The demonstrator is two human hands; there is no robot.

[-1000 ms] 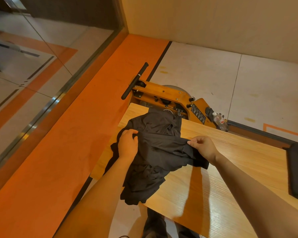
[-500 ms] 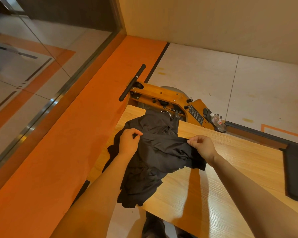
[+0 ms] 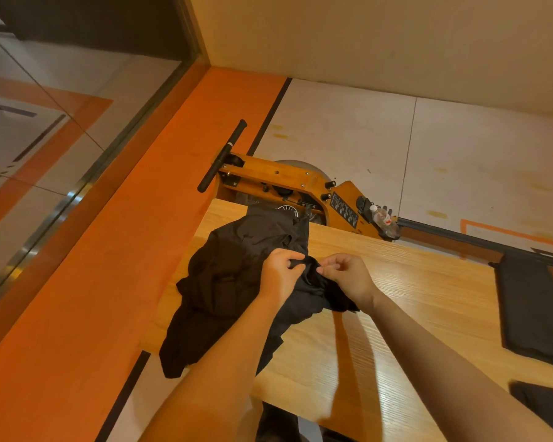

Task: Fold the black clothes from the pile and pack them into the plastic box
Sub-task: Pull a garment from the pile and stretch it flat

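A crumpled pile of black clothes (image 3: 230,282) lies on the left end of the wooden table (image 3: 412,298), part of it hanging over the near left corner. My left hand (image 3: 280,277) grips a fold of the black cloth at the pile's right side. My right hand (image 3: 348,280) pinches the same cloth a few centimetres to the right, fingertips almost meeting the left hand's. A folded black garment (image 3: 529,309) lies flat at the table's right edge. No plastic box is in view.
An orange wooden rowing machine (image 3: 294,186) with a black handle (image 3: 222,154) stands on the floor just behind the table, a plastic bottle (image 3: 384,220) on its rail. Another dark cloth (image 3: 546,406) shows at the lower right. A glass wall runs along the left.
My two hands have come together over the pile: the left moved right, the right moved left, bunching the cloth between them. The view shifted slightly.
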